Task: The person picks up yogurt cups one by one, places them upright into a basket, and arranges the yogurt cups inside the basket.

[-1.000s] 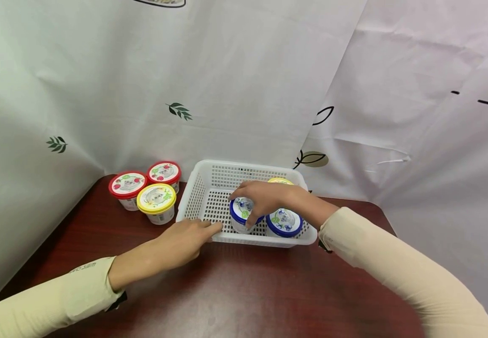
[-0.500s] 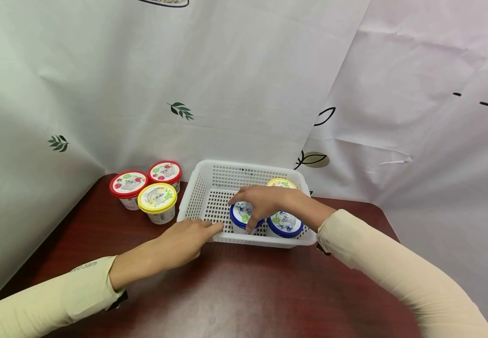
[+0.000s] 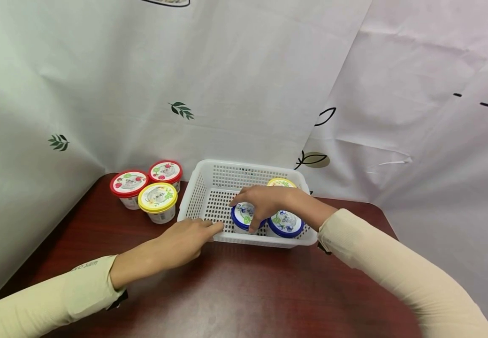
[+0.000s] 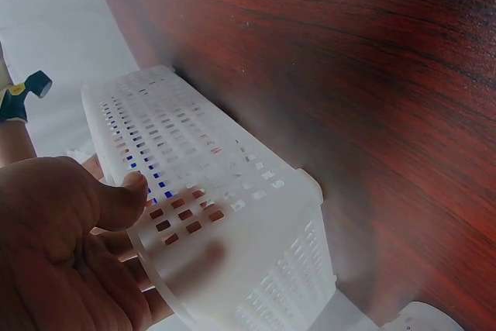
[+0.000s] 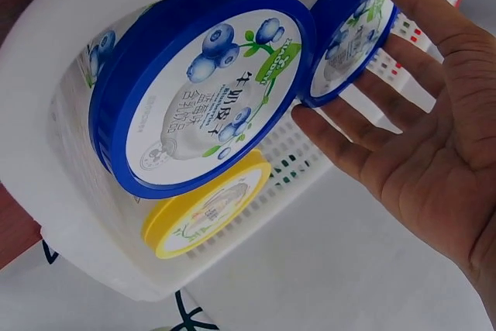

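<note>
My right hand (image 3: pixel 265 199) holds a blue-lidded yogurt tub (image 3: pixel 243 217), thumb on its near side and fingers over the far side. The tub sits low in a white perforated plastic basket (image 3: pixel 203 166). In the right wrist view, the fingers (image 5: pixel 353 125) spread along the lid's rim. Beside it stand a second blueberry tub (image 5: pixel 217 106) and, behind, a yellow-lidded tub (image 5: pixel 209 211), partly hidden by my right hand in the head view. My left hand (image 3: pixel 186 239) grips the basket's near left rim; the left wrist view has the thumb (image 4: pixel 124 203) outside, fingers inside.
Left of the basket, two red-lidded tubs (image 3: pixel 129 184) and a yellow-lidded tub (image 3: pixel 157 199) stand close together on the dark red wooden table (image 3: pixel 244 291). A white patterned curtain (image 3: pixel 235 94) hangs right behind the basket.
The blue-lidded tub in my right hand has sunk slightly and shifted a little toward the second blue one. My left hand has stayed at the basket's rim.
</note>
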{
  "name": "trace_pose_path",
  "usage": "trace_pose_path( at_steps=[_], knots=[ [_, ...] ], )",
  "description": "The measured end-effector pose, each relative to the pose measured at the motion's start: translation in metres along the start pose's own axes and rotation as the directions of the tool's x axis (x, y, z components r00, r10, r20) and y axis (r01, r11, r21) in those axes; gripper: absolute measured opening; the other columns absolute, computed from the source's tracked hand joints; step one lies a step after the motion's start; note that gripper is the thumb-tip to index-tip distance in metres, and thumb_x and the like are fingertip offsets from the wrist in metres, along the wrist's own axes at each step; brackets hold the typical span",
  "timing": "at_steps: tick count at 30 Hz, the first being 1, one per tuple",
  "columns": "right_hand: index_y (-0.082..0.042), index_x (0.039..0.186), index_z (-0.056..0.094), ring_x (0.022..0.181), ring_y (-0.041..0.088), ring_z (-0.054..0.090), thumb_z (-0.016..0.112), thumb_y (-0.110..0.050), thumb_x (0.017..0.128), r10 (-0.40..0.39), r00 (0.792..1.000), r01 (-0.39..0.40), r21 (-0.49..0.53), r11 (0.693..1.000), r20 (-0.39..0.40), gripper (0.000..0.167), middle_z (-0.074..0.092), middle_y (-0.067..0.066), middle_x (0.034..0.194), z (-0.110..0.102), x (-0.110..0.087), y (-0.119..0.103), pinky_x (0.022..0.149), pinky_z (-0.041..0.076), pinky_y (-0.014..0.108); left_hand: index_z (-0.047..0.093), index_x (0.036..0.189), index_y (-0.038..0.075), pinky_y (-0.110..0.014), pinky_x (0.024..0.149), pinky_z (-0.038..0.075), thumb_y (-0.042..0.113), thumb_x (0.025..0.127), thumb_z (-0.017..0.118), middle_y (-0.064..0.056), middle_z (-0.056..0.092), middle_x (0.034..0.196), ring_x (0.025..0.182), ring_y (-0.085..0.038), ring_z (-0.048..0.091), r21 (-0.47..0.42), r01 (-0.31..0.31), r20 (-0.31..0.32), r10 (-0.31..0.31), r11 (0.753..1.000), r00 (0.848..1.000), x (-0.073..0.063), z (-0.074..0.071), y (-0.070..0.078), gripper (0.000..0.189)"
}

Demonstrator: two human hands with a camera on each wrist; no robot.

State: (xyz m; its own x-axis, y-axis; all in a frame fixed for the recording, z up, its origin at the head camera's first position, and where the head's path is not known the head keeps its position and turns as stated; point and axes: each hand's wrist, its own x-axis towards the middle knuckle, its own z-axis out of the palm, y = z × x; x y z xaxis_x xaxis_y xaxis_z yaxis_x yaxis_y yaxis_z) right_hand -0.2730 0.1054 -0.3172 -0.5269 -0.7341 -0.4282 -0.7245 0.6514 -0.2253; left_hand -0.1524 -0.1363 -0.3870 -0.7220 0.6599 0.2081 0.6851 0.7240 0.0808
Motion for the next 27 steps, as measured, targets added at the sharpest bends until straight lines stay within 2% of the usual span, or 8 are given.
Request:
trace_pose_path(
  at_steps=[12, 19, 23, 27],
  knots=[
    [-0.021, 0.169, 0.053, 0.165, 0.035, 0.046, 0.098, -0.028, 0.089, 0.005, 1.000, -0.005, 0.014, 1.000, -0.009, 0.092, 0.048, 0.014, 0.176, 0.001, -0.003, 0.001, 0.133, 0.042, 0.054, 0.060, 0.115, 0.016, -0.041, 0.065, 0.055, 0.001, 0.097, 0.079, -0.004, 0.072, 0.095, 0.078, -0.028, 0.071, -0.007, 0.000, 0.024, 0.000, 1.000, 1.000, 0.002, -0.003, 0.001, 0.030],
    [-0.019, 0.170, 0.051, 0.168, 0.036, 0.042, 0.098, -0.029, 0.089, 0.014, 1.000, -0.013, 0.032, 0.999, -0.026, 0.094, 0.046, 0.014, 0.178, 0.001, -0.006, 0.002, 0.136, 0.038, 0.055, 0.059, 0.109, 0.018, -0.035, 0.060, 0.049, 0.002, 0.099, 0.078, 0.002, 0.065, 0.084, 0.070, -0.022, 0.064, -0.038, -0.019, 0.037, 0.020, 0.999, 0.999, 0.003, -0.005, -0.003, 0.027],
    [-0.019, 0.170, 0.052, 0.169, 0.036, 0.041, 0.098, -0.032, 0.089, 0.005, 0.999, -0.003, 0.037, 0.999, -0.045, 0.094, 0.047, 0.013, 0.178, 0.001, -0.009, 0.004, 0.136, 0.036, 0.057, 0.059, 0.108, 0.018, -0.036, 0.062, 0.051, 0.008, 0.102, 0.078, 0.003, 0.065, 0.084, 0.071, -0.022, 0.066, -0.065, -0.047, 0.037, 0.050, 0.997, 0.998, 0.003, -0.007, -0.005, 0.022],
    [-0.021, 0.170, 0.051, 0.169, 0.036, 0.041, 0.095, -0.038, 0.091, 0.001, 0.998, 0.001, 0.035, 0.999, -0.062, 0.092, 0.047, 0.012, 0.178, 0.001, -0.014, 0.008, 0.135, 0.038, 0.059, 0.066, 0.123, 0.017, -0.043, 0.074, 0.059, 0.023, 0.104, 0.081, 0.000, 0.074, 0.098, 0.086, -0.024, 0.072, -0.068, -0.046, 0.067, 0.050, 0.997, 0.997, 0.001, -0.008, -0.008, 0.024]
  ],
)
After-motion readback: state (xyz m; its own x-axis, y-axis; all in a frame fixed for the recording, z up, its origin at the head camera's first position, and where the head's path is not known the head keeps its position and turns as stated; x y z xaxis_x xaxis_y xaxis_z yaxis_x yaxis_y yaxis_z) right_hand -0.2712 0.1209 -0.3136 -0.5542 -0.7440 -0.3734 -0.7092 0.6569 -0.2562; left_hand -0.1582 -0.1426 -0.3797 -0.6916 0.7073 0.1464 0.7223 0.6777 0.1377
